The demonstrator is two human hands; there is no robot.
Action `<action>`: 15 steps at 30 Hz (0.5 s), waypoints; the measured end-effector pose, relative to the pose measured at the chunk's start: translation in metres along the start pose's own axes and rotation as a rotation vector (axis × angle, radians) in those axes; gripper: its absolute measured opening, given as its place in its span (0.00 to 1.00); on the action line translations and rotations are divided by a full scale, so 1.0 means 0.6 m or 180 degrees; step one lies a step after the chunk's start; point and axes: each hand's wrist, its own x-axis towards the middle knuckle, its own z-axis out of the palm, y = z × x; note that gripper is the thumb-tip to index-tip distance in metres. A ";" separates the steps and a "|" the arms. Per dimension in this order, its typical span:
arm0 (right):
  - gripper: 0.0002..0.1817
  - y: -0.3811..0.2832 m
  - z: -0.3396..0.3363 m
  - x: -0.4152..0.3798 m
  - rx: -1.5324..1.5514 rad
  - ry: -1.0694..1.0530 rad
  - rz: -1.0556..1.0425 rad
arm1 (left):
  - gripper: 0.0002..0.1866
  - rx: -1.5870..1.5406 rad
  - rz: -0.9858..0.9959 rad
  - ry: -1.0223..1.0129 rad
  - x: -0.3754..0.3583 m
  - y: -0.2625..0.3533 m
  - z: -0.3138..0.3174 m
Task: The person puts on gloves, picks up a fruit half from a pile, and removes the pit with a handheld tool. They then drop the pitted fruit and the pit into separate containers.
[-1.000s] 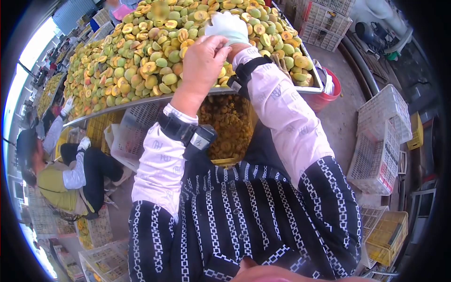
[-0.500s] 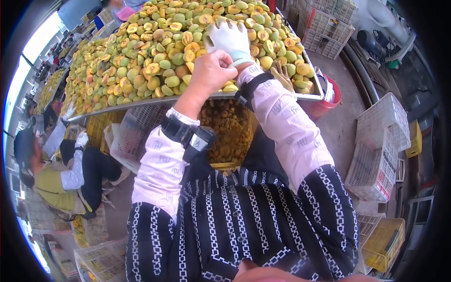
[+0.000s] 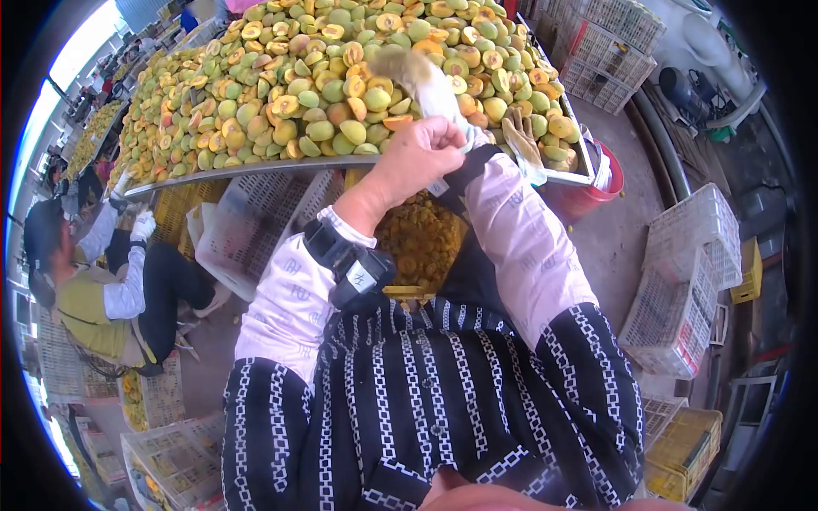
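My bare left hand (image 3: 416, 160) is closed in a pinch on the cuff of the white glove (image 3: 436, 95) at my right wrist. Inside that glove, my right hand (image 3: 417, 75) is over the fruit heap, its fingers smeared by motion. Halved green and orange fruit (image 3: 281, 106) covers the metal-edged table (image 3: 256, 172). A stained, loose glove (image 3: 521, 138) lies by the table's front right corner, beside my right wrist. Below the table edge, between my legs, a yellow crate (image 3: 411, 292) holds more fruit pieces.
White crates (image 3: 673, 311) and a yellow crate (image 3: 684, 451) are on the right. A red bucket (image 3: 603, 183) stands by the table corner. On the left sits a co-worker (image 3: 98, 319) in gloves, near a white crate (image 3: 256, 221). Stacked crates (image 3: 609, 55) stand at back right.
The gloved right hand has tilted leftward and blurred. My left hand has moved right and slightly down, still pinching near the cuff. The view has shifted a little.
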 end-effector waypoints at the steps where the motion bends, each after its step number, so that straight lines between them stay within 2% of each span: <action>1: 0.26 -0.022 0.008 0.005 0.1188 0.0461 0.0044 | 0.04 -0.0276 0.0191 -0.0059 -0.003 0.003 0.004; 3: 0.26 -0.072 0.012 0.020 0.3527 0.1433 0.0046 | 0.05 -0.0572 0.0195 -0.0283 -0.008 0.005 -0.008; 4: 0.26 -0.092 0.004 0.022 0.3516 0.1445 0.0028 | 0.06 -0.0646 0.0645 0.0417 -0.003 -0.004 -0.014; 5: 0.32 -0.110 -0.002 0.020 0.3945 0.1423 0.0019 | 0.08 -0.0723 0.1097 0.1125 0.001 -0.016 -0.024; 6: 0.37 -0.127 -0.006 0.019 0.4375 0.1386 0.0020 | 0.12 -0.0438 0.1365 0.1226 0.008 -0.031 -0.047; 7: 0.37 -0.149 -0.007 0.019 0.4371 0.1385 0.0031 | 0.12 -0.0448 0.1361 0.1231 0.010 -0.027 -0.051; 9: 0.38 -0.180 -0.001 0.015 0.4276 0.1169 -0.0121 | 0.15 0.0178 0.1131 0.1062 0.008 -0.015 -0.054; 11: 0.39 -0.180 0.006 0.016 0.4355 0.1264 -0.0139 | 0.18 -0.0074 0.1164 0.0906 0.015 -0.009 -0.053; 13: 0.39 -0.179 0.007 0.018 0.4277 0.1293 -0.0182 | 0.22 -0.0688 0.0324 0.0682 0.006 0.002 -0.051; 15: 0.40 -0.180 0.007 0.021 0.4304 0.1283 -0.0217 | 0.21 -0.0714 0.0206 0.0493 0.004 -0.013 -0.045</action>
